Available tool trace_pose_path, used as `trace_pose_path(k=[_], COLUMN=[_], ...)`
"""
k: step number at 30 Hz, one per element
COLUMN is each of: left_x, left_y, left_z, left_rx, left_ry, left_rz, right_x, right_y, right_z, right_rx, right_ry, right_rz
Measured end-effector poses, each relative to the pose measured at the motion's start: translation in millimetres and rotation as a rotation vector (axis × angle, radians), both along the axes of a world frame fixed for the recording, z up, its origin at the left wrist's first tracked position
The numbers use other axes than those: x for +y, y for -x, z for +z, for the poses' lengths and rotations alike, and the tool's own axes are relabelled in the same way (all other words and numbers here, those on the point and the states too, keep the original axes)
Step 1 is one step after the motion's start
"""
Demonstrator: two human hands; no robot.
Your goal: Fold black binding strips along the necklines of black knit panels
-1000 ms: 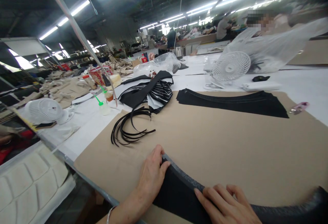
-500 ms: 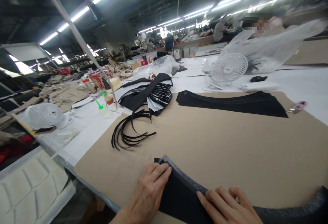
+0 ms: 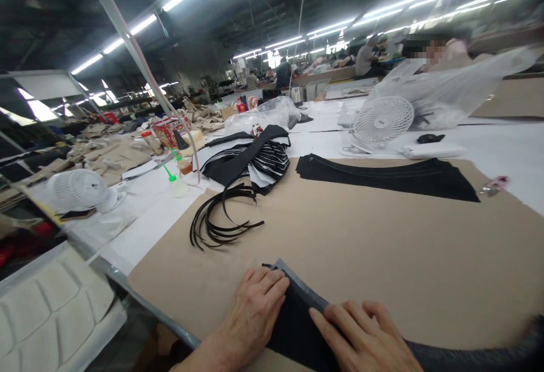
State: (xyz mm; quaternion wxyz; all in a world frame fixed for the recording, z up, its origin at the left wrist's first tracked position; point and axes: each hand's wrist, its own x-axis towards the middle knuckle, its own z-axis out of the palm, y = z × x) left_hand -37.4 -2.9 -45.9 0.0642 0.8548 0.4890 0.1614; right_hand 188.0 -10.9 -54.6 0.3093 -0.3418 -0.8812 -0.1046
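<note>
A black fabric piece (image 3: 295, 332) lies at the near edge of the table, with a grey strip (image 3: 304, 288) along its curved upper edge. My left hand (image 3: 257, 312) is closed over its far left corner, fingertips curled down on the strip's end. Farther right, my right hand (image 3: 361, 335) grips the same edge, its index finger laid along the strip and the other fingers bent. The thumb's hold is hidden behind the hand. Past my right hand, a dark grey band (image 3: 476, 354) curves up at the lower right corner.
Brown board (image 3: 382, 247) covers the near table. On it lie thin black strips (image 3: 208, 224), a fanned black-and-white stack (image 3: 267, 159), stacked black curved pieces (image 3: 382, 176) and a small pinkish tool (image 3: 495, 185). Behind stand a white fan (image 3: 382, 119) and green-tipped bottles (image 3: 176, 182).
My right hand has slid left along the strip, closer to my left hand. The left hand keeps its hold on the corner. The whole view has shifted slightly.
</note>
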Motion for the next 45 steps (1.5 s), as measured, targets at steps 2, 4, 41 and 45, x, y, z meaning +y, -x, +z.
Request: trace_pose_path(k=[2,4,41,45], left_x=[5.3,14.2,98.5,101.4], left_y=[-1.1,-1.8,29.1,32.0], left_z=[2.1,5.8,22.1,18.3], left_rx=[-0.109,-0.228,-0.059,-0.042], left_ry=[0.029,0.080,0.328,0.283], left_rz=[0.010,0.037,-0.404,-0.432], right_x=[2.0,3.8,33.7,31.6], right_y=[17.1,30.5,67.6,64.4], right_z=[-1.2,-5.8,-1.3,-9.0], right_rx=[0.002,0.000,0.140,0.156], right_ry=[-0.006,-0.006,0.768,0.704], right_rz=[0.010,-0.019,-0.242,-0.193])
